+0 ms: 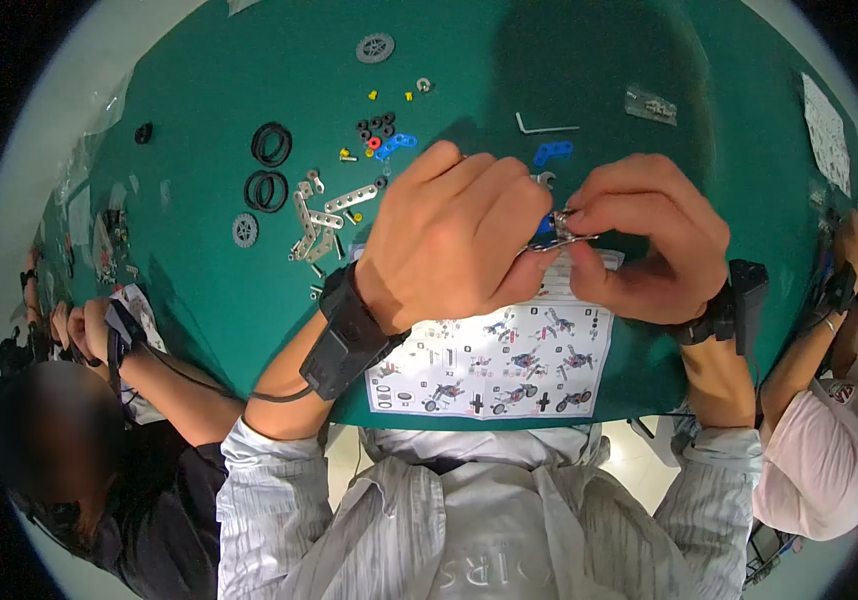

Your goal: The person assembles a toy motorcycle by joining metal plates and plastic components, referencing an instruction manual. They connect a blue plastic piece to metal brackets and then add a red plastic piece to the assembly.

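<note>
Just above the instruction sheet (509, 365), left hand (454, 240) and right hand (649, 240) each close fingertips on the small metal assembly (561, 237), bracing it from opposite sides.

Metal-and-blue assembly (557, 236): mostly covered by fingers of left hand (449, 235) and right hand (644, 240); shape unclear.
Instruction sheet (509, 365): top under hands; print too small to read.
Loose small parts (377, 128): too small to identify.
Clear bag (650, 105): contents indistinct.
Person at right (829, 440): cut by lens rim.
Person at left (149, 470): head blurred.
</note>
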